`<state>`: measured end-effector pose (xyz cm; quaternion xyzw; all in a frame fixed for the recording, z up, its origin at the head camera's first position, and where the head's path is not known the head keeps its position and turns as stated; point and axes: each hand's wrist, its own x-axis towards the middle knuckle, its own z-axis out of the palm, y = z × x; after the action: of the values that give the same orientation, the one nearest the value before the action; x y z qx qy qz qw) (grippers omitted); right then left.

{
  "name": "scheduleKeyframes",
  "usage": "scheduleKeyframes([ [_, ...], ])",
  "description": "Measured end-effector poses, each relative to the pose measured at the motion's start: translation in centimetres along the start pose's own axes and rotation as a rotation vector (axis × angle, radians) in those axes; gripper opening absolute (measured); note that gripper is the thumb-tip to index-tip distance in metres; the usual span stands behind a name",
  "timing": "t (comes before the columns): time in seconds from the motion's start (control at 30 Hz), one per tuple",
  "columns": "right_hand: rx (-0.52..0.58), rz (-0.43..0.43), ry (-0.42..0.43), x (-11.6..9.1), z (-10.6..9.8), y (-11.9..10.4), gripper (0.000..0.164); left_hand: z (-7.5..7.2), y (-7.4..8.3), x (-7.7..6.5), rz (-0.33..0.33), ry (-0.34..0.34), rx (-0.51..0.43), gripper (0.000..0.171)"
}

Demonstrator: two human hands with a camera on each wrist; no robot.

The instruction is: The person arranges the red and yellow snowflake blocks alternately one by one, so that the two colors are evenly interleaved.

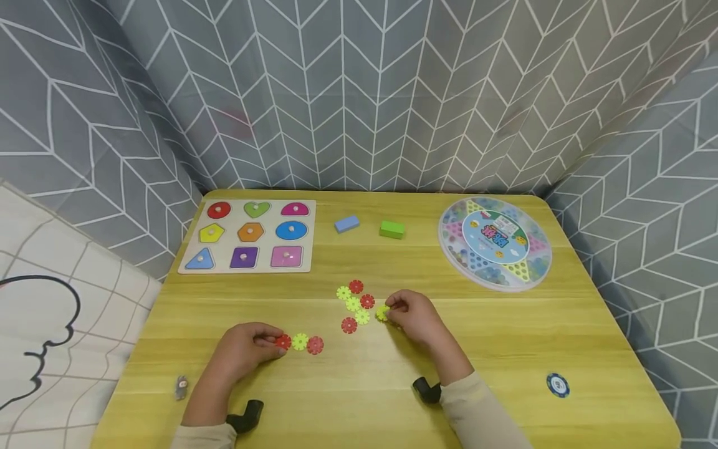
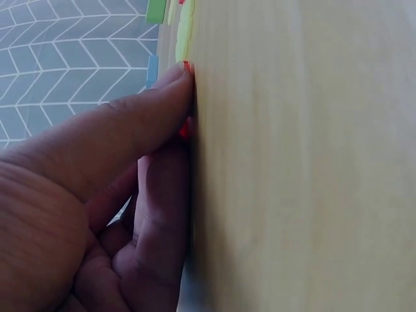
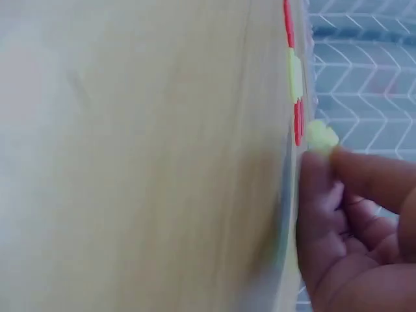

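In the head view my left hand (image 1: 242, 350) pinches a red snowflake disc (image 1: 284, 341) between thumb and fingers at the left end of a short row. Beside it in that row lie a yellow snowflake disc (image 1: 300, 342) and another red snowflake disc (image 1: 315, 345). My right hand (image 1: 416, 317) grips a yellow snowflake disc (image 1: 382, 312) by its edge, just right of a loose group of red and yellow discs (image 1: 353, 304). The right wrist view shows the yellow disc (image 3: 321, 134) at the fingertips; in the left wrist view the thumb and fingers mostly hide the red disc (image 2: 184, 130).
A shape puzzle board (image 1: 305, 267) lies at the back left. Behind the discs are a blue block (image 1: 347, 224) and a green block (image 1: 392, 229). A round game board (image 1: 495, 240) sits at the back right, a poker chip (image 1: 558, 385) at the right, a small grey figure (image 1: 181, 387) at the left.
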<state>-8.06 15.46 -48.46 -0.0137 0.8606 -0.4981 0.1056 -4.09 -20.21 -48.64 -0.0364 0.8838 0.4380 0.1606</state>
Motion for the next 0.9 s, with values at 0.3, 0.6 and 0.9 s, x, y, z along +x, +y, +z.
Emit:
scheduleKeyframes([
  [0.3,0.337,0.026,-0.147,-1.3,2.1,-1.8,0.017,0.0,-0.3,0.0,0.015,-0.005,0.003,0.032],
  [0.6,0.377,0.055,-0.314,-1.5,7.0,-3.3,0.014,-0.1,-0.4,0.1,0.025,0.002,0.023,0.033],
  [0.9,0.125,-0.011,-0.235,-1.8,7.7,-3.2,0.011,0.0,-0.3,0.2,0.035,-0.006,0.014,0.033],
])
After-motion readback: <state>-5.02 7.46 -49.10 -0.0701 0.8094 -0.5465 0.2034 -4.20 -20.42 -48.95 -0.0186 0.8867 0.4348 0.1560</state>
